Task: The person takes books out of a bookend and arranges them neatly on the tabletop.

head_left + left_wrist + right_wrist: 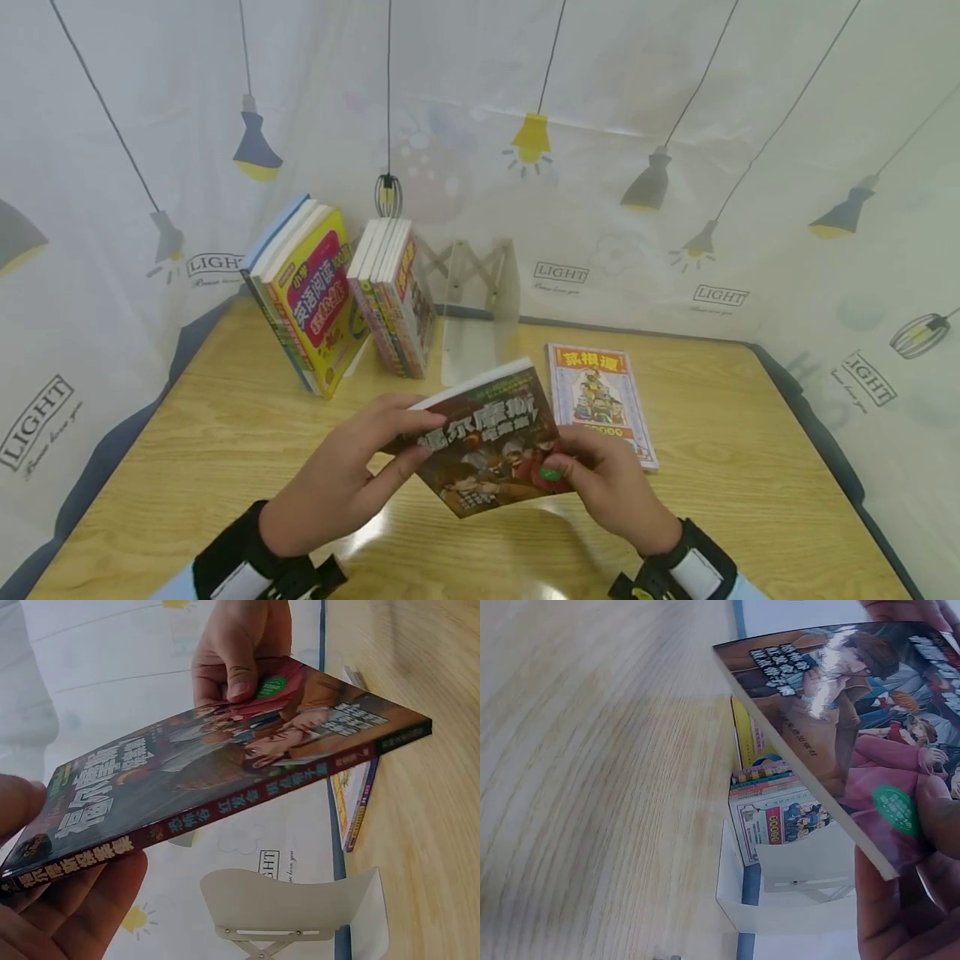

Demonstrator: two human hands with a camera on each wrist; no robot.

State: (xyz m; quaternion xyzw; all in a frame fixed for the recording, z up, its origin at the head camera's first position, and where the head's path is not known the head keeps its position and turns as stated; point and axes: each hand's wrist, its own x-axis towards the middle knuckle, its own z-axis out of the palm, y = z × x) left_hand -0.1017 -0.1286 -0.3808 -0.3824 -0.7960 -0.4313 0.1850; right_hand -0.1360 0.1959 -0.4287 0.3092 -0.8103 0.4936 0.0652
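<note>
A dark brown paperback book with an illustrated cover and a green round sticker is held above the table, tilted. My left hand grips its upper left end, thumb on the cover and fingers beneath, as the left wrist view shows. At the lower right corner my right hand pinches the book, its thumb beside the green sticker. The spine faces the left wrist camera. Behind the right hand, a second book with a pale purple border lies flat on the table.
A white folding bookend stands at the back of the wooden table. Several slim books stand upright in it. Left of them, larger books lean, a yellow one in front. A lamp-patterned curtain hangs behind.
</note>
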